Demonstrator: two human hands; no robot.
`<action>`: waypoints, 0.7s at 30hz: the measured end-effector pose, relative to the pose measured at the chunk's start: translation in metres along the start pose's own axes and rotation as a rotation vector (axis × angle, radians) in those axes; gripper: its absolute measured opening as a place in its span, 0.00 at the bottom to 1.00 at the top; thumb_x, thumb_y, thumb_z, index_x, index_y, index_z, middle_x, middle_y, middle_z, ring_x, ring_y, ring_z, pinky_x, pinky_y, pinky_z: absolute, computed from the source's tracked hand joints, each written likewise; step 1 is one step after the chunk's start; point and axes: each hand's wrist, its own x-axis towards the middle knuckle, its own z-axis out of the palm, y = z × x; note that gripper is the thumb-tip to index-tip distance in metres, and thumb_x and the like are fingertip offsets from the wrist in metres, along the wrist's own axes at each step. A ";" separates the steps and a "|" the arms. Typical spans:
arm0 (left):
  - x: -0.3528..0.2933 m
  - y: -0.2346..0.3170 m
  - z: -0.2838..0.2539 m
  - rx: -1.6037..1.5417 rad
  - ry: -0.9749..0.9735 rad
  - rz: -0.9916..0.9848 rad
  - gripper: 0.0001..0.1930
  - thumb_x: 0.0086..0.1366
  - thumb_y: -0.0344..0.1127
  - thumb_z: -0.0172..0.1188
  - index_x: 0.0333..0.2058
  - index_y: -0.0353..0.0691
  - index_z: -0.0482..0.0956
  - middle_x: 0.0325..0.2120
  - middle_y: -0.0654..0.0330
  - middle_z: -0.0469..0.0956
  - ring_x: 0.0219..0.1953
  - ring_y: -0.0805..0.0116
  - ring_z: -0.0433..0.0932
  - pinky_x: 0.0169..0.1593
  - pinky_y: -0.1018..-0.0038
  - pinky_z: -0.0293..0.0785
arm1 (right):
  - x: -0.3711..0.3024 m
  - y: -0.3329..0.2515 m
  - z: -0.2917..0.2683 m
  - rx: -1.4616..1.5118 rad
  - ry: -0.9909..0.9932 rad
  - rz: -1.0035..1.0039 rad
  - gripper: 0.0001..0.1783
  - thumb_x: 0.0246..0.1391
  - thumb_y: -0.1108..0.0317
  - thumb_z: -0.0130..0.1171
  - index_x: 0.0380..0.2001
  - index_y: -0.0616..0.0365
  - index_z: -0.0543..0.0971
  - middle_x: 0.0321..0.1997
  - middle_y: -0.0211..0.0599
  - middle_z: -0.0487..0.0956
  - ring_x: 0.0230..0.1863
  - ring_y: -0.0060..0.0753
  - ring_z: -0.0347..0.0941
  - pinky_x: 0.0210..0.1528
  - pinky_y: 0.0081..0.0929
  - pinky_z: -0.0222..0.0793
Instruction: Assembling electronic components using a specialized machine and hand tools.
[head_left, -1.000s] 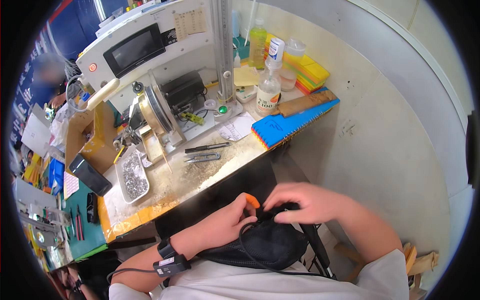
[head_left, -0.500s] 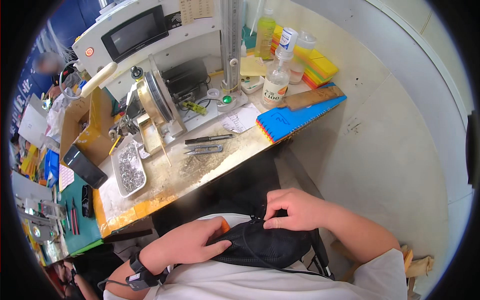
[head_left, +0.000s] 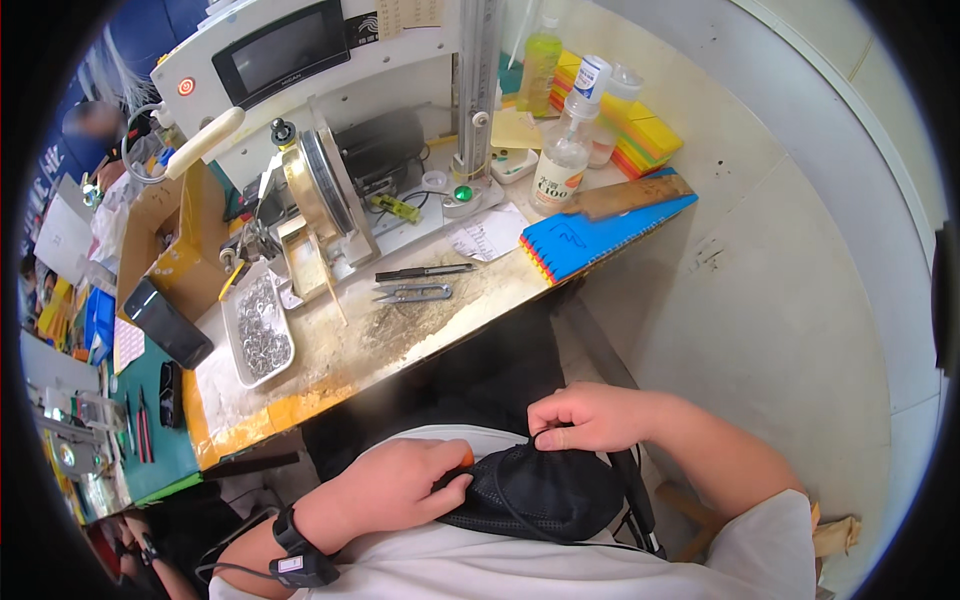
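A black mesh pouch (head_left: 565,492) lies across my lap, against my white shirt, with a thin black cord running over it. My right hand (head_left: 590,415) pinches the gathered upper edge of the pouch between thumb and bent fingers. At the left end of the pouch, my left hand (head_left: 405,482) grips its fabric with thumb and forefinger. An orange cover (head_left: 467,457) shows at a fingertip of that hand. The remaining left fingers are hidden behind the hand. A black band with a small device (head_left: 300,565) sits on my left wrist.
Ahead stands a workbench (head_left: 400,340) with a white machine (head_left: 400,75). On it lie a tray of small metal parts (head_left: 262,335), thread snips (head_left: 415,293), a black pen-like tool (head_left: 425,271), a blue pad (head_left: 590,235) and a bottle (head_left: 558,175). Another person (head_left: 95,130) is at far left.
My right hand has drawn the pouch's upper edge up and slightly right, so the fabric gathers under its fingers. My left hand stays at the pouch's left end. The view has shifted slightly.
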 end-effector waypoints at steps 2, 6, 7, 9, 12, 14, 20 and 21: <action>0.000 -0.001 -0.001 0.000 0.002 0.000 0.12 0.71 0.41 0.59 0.44 0.39 0.76 0.30 0.47 0.81 0.35 0.43 0.81 0.39 0.53 0.76 | 0.003 0.002 0.002 -0.039 0.004 0.000 0.13 0.72 0.59 0.59 0.38 0.58 0.76 0.29 0.35 0.78 0.33 0.33 0.74 0.40 0.36 0.69; 0.000 -0.005 -0.006 -0.054 -0.015 -0.025 0.11 0.71 0.41 0.59 0.44 0.40 0.77 0.29 0.48 0.81 0.35 0.44 0.81 0.39 0.54 0.76 | 0.006 -0.006 0.009 -0.103 0.081 0.015 0.11 0.71 0.61 0.58 0.40 0.58 0.76 0.31 0.40 0.82 0.35 0.39 0.78 0.40 0.37 0.71; 0.000 -0.006 -0.007 -0.073 -0.017 -0.016 0.11 0.71 0.41 0.59 0.44 0.40 0.77 0.29 0.48 0.80 0.34 0.44 0.81 0.39 0.55 0.76 | 0.006 -0.004 0.012 -0.104 0.080 0.014 0.11 0.71 0.61 0.58 0.40 0.58 0.76 0.31 0.40 0.82 0.35 0.39 0.78 0.40 0.37 0.71; -0.001 -0.006 -0.007 -0.084 0.001 -0.001 0.10 0.71 0.40 0.59 0.42 0.39 0.78 0.28 0.48 0.80 0.33 0.44 0.81 0.37 0.56 0.76 | 0.008 0.002 0.020 -0.095 0.181 -0.070 0.10 0.71 0.63 0.58 0.41 0.59 0.77 0.32 0.43 0.83 0.36 0.45 0.80 0.40 0.38 0.71; -0.001 -0.009 -0.005 -0.080 0.031 0.031 0.09 0.70 0.38 0.60 0.41 0.38 0.79 0.27 0.48 0.79 0.31 0.44 0.80 0.36 0.58 0.75 | 0.011 0.005 0.020 -0.100 0.176 -0.073 0.09 0.71 0.63 0.58 0.42 0.59 0.76 0.33 0.38 0.83 0.36 0.37 0.79 0.41 0.35 0.71; -0.002 -0.011 -0.005 -0.063 0.047 0.049 0.09 0.70 0.38 0.60 0.41 0.38 0.79 0.27 0.48 0.79 0.31 0.44 0.80 0.36 0.58 0.75 | 0.013 0.009 0.020 -0.009 0.156 -0.076 0.09 0.72 0.63 0.58 0.42 0.59 0.76 0.33 0.35 0.82 0.36 0.32 0.77 0.42 0.33 0.71; -0.010 -0.008 -0.013 0.034 0.070 0.070 0.10 0.70 0.39 0.61 0.41 0.37 0.79 0.27 0.48 0.79 0.32 0.45 0.81 0.36 0.59 0.76 | 0.016 0.013 0.017 0.159 0.075 -0.060 0.09 0.72 0.64 0.58 0.42 0.59 0.73 0.36 0.27 0.79 0.39 0.22 0.71 0.47 0.28 0.69; -0.014 -0.006 -0.021 -0.021 0.016 -0.019 0.10 0.70 0.40 0.62 0.42 0.39 0.79 0.28 0.50 0.80 0.31 0.47 0.81 0.36 0.59 0.76 | 0.015 0.016 0.017 0.172 0.062 -0.046 0.10 0.71 0.63 0.59 0.43 0.58 0.73 0.36 0.28 0.79 0.40 0.23 0.71 0.48 0.28 0.69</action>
